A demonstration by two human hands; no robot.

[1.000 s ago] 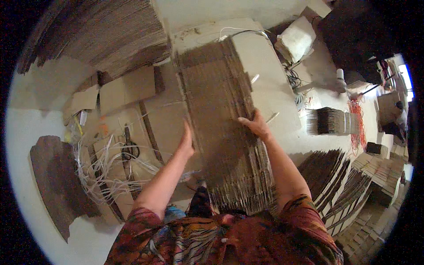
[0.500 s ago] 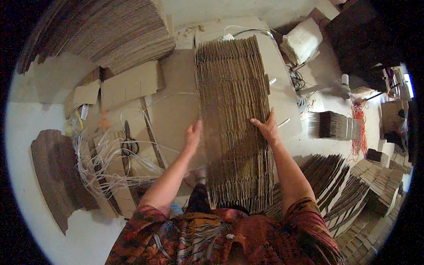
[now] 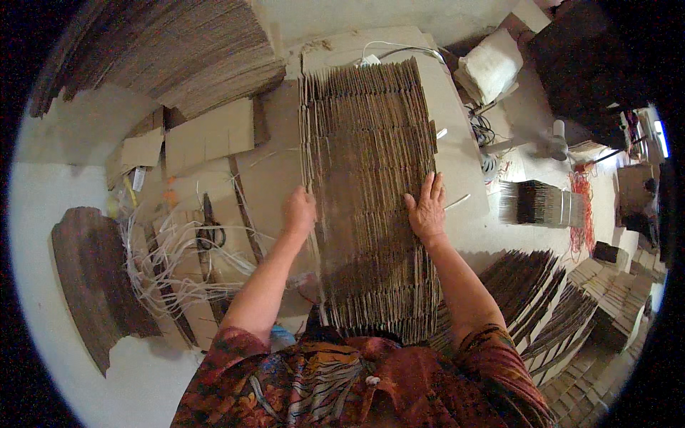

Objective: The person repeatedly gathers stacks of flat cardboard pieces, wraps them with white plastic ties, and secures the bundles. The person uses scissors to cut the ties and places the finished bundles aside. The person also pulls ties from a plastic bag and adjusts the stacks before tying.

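Note:
A long row of brown folded cardboard pieces (image 3: 371, 157), packed tightly on edge, lies in front of me and reaches almost to my body. At its left side, my left hand (image 3: 300, 212) is closed on the outermost cardboard sheets, its fingertips partly hidden. Those sheets stand slightly apart from the rest at the far end. My right hand (image 3: 428, 210) rests open on the right side of the row, fingers stretched forward and thumb apart.
Left of the row lie black-handled scissors (image 3: 209, 232) and a tangle of white plastic straps (image 3: 171, 274). A large cardboard stack (image 3: 178, 57) stands at the far left. More cardboard bundles (image 3: 524, 292) are at the near right, with orange-red strings (image 3: 580, 207) beyond.
The left edge of the cardboard row has shifted left, along with my left hand. My right hand has moved slightly left, its fingers now flatter on the row.

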